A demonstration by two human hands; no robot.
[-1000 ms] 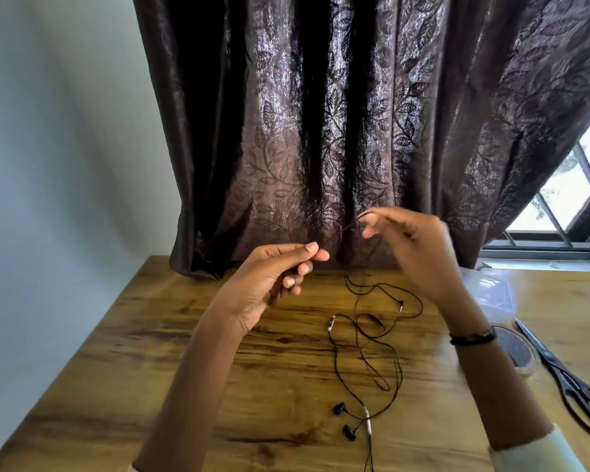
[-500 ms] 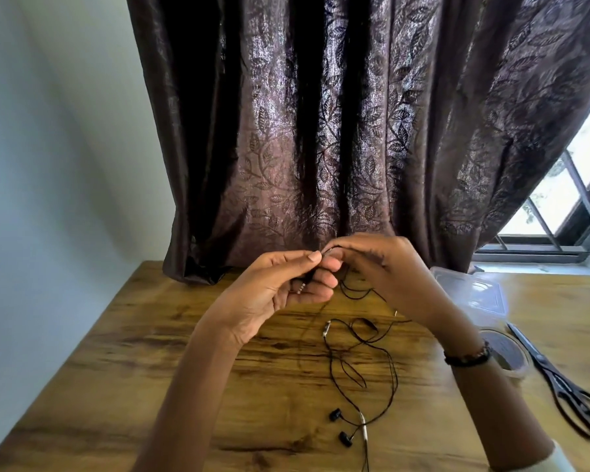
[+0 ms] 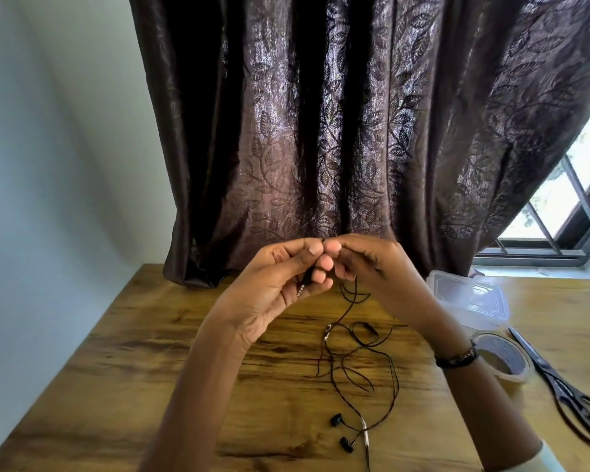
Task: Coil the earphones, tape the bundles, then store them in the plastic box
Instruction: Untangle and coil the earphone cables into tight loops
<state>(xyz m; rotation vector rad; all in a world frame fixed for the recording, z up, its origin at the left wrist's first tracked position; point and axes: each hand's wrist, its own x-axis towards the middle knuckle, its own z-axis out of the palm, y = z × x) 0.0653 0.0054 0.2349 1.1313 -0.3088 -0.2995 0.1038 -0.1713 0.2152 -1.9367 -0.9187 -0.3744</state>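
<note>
Fingertips meet: left hand point(image 3: 273, 287) and right hand point(image 3: 372, 267), each grip pinching earphones point(image 3: 355, 362) cable.

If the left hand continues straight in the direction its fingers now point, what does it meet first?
The left hand points its fingers toward the right hand, whose fingertips already nearly touch its own, so it would meet that hand first, probably at the earphone cable pinched between them.

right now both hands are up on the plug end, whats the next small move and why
Probably draw the next stretch of cord up into a loop round the left hand. It holds the plug end while the right hand pinches the cord beside it, and most of the earphones lie loose on the table, uncoiled.
</note>
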